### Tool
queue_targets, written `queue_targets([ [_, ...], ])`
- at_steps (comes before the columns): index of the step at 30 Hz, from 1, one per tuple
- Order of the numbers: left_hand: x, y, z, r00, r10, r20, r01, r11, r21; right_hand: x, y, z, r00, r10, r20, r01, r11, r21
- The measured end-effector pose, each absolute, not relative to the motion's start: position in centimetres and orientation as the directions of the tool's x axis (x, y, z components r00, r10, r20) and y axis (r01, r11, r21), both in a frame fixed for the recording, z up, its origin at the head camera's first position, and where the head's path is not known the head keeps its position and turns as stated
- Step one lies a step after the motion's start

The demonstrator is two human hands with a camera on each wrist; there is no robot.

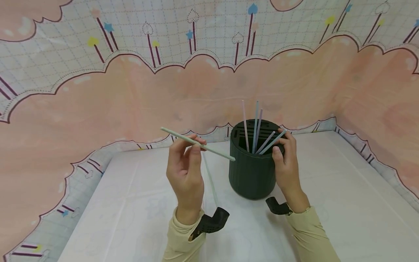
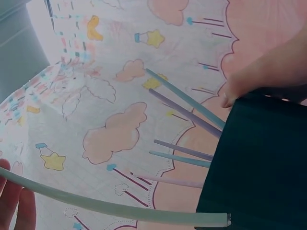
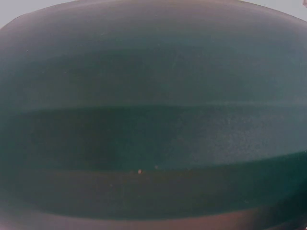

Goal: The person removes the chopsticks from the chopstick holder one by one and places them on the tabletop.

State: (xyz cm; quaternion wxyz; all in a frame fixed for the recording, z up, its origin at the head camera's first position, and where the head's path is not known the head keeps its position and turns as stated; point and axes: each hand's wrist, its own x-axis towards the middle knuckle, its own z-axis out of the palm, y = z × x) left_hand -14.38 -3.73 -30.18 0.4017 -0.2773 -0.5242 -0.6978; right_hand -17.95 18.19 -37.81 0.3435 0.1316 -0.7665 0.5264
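**Pinched green straw before a dark container in a cloud-printed corner**

Nearest, beige sleeves (image 1: 184, 242) with black wrist cameras (image 1: 211, 222). In the left hand (image 1: 186, 178), a pale green straw (image 1: 215, 151), pinched between thumb and fingers, slanting down to the right with its tip in front of the container's wall; cannot tell whether touching. Below, a white surface (image 1: 131, 222), smooth but for faint creases, with a second green straw (image 1: 211, 180) lying partly behind the left wrist. Farther right, on the white surface, a dark green ribbed container (image 1: 251, 178), gripped at the rim by the curled fingers of the right hand (image 1: 288, 169). Inside, five pink, blue and purple straws (image 1: 256, 125), leaning variously before a slotted rear top. Beyond, a patterned backdrop (image 1: 196, 91): peach clouds, thin grid, coloured stars, folding into a corner at right.
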Motion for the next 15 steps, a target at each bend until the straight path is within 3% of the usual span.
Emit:
queue_targets([
  [15,-15.32,-3.1,-31.25,-0.516,-0.151,0.843,0.85,0.031,0.525,-17.24,17.88,-37.16,-0.726,0.153,0.67,-0.578,0.392,-0.716],
])
